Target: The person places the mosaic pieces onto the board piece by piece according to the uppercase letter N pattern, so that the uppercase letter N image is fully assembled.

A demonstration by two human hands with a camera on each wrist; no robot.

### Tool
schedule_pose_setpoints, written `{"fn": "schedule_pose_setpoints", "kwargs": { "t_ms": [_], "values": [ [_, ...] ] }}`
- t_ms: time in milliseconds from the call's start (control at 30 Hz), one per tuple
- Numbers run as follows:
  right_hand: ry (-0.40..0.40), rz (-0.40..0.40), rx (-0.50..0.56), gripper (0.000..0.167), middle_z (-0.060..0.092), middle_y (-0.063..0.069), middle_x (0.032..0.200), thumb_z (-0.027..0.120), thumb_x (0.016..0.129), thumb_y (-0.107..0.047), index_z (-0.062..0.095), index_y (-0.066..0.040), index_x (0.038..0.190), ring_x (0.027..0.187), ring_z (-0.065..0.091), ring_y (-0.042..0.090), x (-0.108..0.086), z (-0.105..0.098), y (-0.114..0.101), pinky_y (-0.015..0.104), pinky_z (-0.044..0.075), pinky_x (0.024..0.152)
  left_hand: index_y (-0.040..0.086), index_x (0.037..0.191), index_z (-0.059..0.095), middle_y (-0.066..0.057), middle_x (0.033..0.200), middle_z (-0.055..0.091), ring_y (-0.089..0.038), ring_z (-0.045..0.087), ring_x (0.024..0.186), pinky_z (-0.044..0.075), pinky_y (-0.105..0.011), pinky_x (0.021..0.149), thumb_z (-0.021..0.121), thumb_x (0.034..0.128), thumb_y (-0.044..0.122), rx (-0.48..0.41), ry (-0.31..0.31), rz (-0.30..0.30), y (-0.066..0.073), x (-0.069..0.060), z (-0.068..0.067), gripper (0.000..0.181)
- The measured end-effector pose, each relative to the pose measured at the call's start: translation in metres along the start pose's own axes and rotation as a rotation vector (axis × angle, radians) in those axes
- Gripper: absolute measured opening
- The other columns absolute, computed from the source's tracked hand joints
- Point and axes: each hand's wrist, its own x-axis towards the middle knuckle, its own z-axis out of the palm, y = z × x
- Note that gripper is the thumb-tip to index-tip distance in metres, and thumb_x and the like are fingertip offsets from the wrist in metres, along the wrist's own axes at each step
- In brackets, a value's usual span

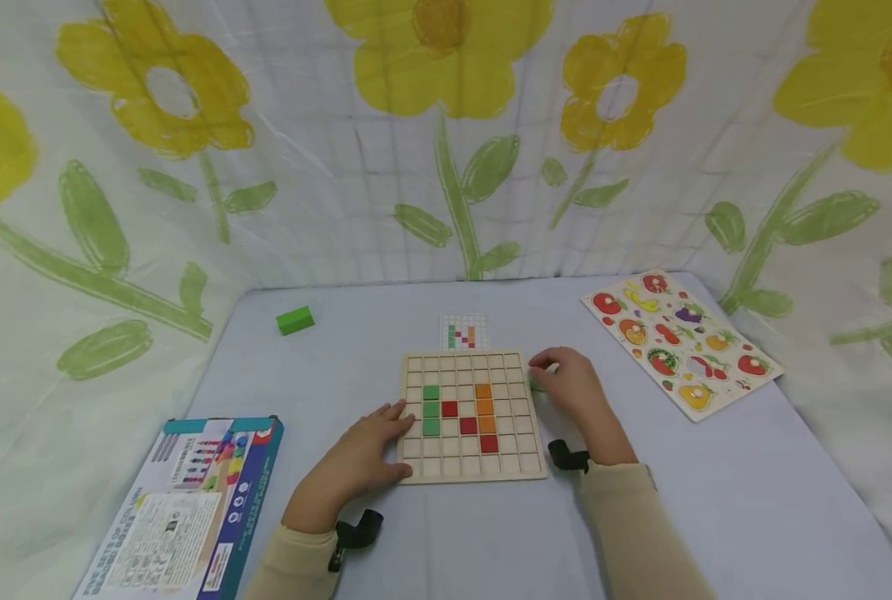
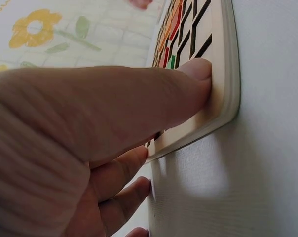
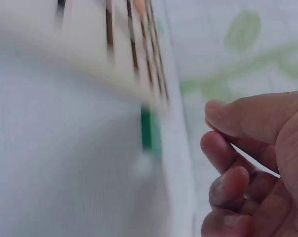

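A wooden grid board (image 1: 517,465) lies in the middle of the table, with green, red and orange square tiles in some cells. Behind it is a small card (image 1: 478,322) printed with a coloured grid pattern. My left hand (image 1: 359,454) rests at the board's left edge, its thumb (image 2: 188,89) on the near corner and fingertips by the side. Beside the right edge hovers my right hand (image 1: 572,385), fingers loosely bent, thumb and index tips close together with nothing visible between them. Below it, a green piece (image 3: 151,133) lies against the board, slightly blurred in the right wrist view.
A green block (image 1: 295,320) sits at the back left of the table. At the front left lies a blue-edged game box (image 1: 183,517). A fruit puzzle board (image 1: 679,343) lies at the back right. Behind the table hangs a flower-painted sheet (image 1: 303,225).
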Motion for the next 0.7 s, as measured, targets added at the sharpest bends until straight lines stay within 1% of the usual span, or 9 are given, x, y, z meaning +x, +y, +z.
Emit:
{"fn": "schedule_pose_setpoints", "kwargs": {
  "t_ms": [67, 167, 300, 400, 500, 600, 700],
  "values": [
    [-0.002, 0.051, -0.001, 0.021, 0.071, 0.012, 0.121, 0.069, 0.107, -0.023, 0.077, -0.009, 0.12, 0.096, 0.061, 0.027, 0.004, -0.009, 0.015, 0.034, 0.051, 0.076, 0.012, 0.156, 0.061, -0.006, 0.175, 0.042, -0.037, 0.032, 0.166, 0.034, -0.068, 0.129, 0.094, 0.0844, 0.021, 0.002, 0.004, -0.001, -0.001, 0.0, 0.0, 0.079],
    [-0.033, 0.086, 0.009, 0.024, 0.07, 0.012, 0.12, 0.07, 0.106, -0.023, 0.077, -0.008, 0.123, 0.097, 0.061, 0.026, 0.007, -0.016, 0.032, 0.032, 0.052, 0.075, 0.012, 0.156, 0.061, -0.006, 0.176, 0.041, -0.036, 0.032, 0.166, 0.033, -0.067, 0.129, 0.094, 0.0848, 0.021, -0.001, 0.002, 0.002, -0.002, 0.001, 0.001, 0.079],
    [-0.062, 0.07, 0.03, 0.026, 0.072, 0.012, 0.118, 0.073, 0.104, -0.022, 0.077, -0.008, 0.125, 0.098, 0.061, 0.025, 0.008, -0.017, 0.044, 0.032, 0.05, 0.078, 0.012, 0.156, 0.061, -0.006, 0.176, 0.041, -0.036, 0.031, 0.166, 0.031, -0.066, 0.131, 0.094, 0.0852, 0.021, -0.005, 0.001, 0.009, -0.002, 0.001, 0.001, 0.079],
    [-0.075, 0.034, 0.027, 0.027, 0.071, 0.013, 0.119, 0.075, 0.102, -0.021, 0.078, -0.008, 0.126, 0.102, 0.062, 0.027, 0.007, -0.016, 0.045, 0.037, 0.051, 0.084, 0.012, 0.156, 0.061, -0.006, 0.176, 0.041, -0.036, 0.032, 0.166, 0.032, -0.066, 0.13, 0.094, 0.0848, 0.021, -0.004, 0.005, 0.01, -0.002, 0.001, 0.001, 0.079],
    [-0.089, -0.005, -0.005, 0.03, 0.07, 0.015, 0.123, 0.078, 0.101, -0.022, 0.078, -0.008, 0.127, 0.11, 0.062, 0.03, 0.005, -0.014, 0.044, 0.045, 0.052, 0.094, 0.013, 0.156, 0.062, -0.005, 0.176, 0.041, -0.036, 0.032, 0.166, 0.033, -0.067, 0.129, 0.094, 0.0846, 0.021, -0.005, 0.008, 0.006, -0.002, 0.001, 0.0, 0.079],
    [-0.091, -0.024, -0.039, 0.031, 0.068, 0.016, 0.126, 0.08, 0.1, -0.023, 0.079, -0.01, 0.128, 0.116, 0.061, 0.032, 0.004, -0.01, 0.042, 0.052, 0.052, 0.103, 0.013, 0.156, 0.061, -0.005, 0.176, 0.041, -0.035, 0.032, 0.166, 0.034, -0.067, 0.129, 0.094, 0.0846, 0.021, -0.003, 0.008, 0.002, -0.002, 0.001, 0.0, 0.079],
    [-0.069, -0.034, -0.059, 0.029, 0.068, 0.016, 0.124, 0.08, 0.099, -0.022, 0.08, -0.01, 0.126, 0.114, 0.061, 0.032, 0.003, -0.007, 0.039, 0.055, 0.052, 0.102, 0.013, 0.156, 0.061, -0.005, 0.176, 0.041, -0.035, 0.031, 0.166, 0.032, -0.066, 0.13, 0.094, 0.0847, 0.021, 0.001, 0.006, 0.007, -0.003, 0.001, 0.001, 0.079]
  ]
}}
